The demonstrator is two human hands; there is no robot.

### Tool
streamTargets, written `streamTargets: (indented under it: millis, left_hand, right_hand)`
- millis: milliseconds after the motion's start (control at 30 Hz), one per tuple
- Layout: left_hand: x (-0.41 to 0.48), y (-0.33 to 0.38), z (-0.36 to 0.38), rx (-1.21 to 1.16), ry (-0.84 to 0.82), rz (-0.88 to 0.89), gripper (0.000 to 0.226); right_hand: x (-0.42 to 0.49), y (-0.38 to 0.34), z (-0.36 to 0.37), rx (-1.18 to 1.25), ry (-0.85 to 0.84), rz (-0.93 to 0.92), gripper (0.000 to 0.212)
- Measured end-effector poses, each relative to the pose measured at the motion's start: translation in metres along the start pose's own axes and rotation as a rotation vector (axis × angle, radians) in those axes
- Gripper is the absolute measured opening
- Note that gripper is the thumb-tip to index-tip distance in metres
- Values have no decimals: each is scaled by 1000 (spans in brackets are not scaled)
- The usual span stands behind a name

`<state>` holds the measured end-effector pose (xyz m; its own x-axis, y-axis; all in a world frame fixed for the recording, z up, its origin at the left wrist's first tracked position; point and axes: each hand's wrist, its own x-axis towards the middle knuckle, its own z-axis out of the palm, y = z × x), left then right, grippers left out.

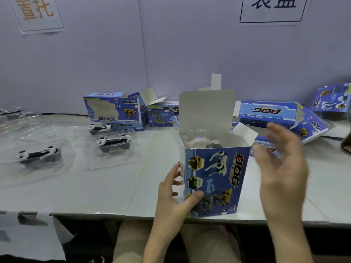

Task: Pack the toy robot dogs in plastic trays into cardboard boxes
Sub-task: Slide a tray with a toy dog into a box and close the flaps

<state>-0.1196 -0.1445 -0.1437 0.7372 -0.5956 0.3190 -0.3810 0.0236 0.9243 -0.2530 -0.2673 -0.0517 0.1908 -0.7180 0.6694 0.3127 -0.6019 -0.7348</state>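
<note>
Upright blue box (214, 179) — lid open

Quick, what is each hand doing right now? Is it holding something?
Left hand: holds the open cardboard box, thumb on its front.
Right hand: open, holding nothing, in the air beside the box.

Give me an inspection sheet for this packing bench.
Surface: pale table, seamed panels.
Job's things: open box upright at the front edge, lid flap up, something dark inside; three trayed toy dogs left; more boxes at the back.
Clutter: loose clear trays far left.
Hands: left hand grips open box; right hand open, blurred, beside it.
Cables: nothing seen.
Surroundings: wall panels with two paper signs.
</note>
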Motion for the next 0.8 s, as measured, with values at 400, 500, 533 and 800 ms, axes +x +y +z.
streamTargets:
  millis: [400,500,533,800]
  left_hand:
    - [4,-4,3,-34,54,46,84]
    - [4,-5,2,-33,45,63,80]
    - [4,-4,2,-29,42,71,80]
    - [16,45,0,-147,284,417,70]
  right_hand:
    - [104,-38,71,-742,-1163,-62,32]
    - [99,-22,70,-749,-1249,-20,32]
    - [99,-21,68,-737,-1253,-17,33]
    - [89,-24,59,-693,-1284,-53,34]
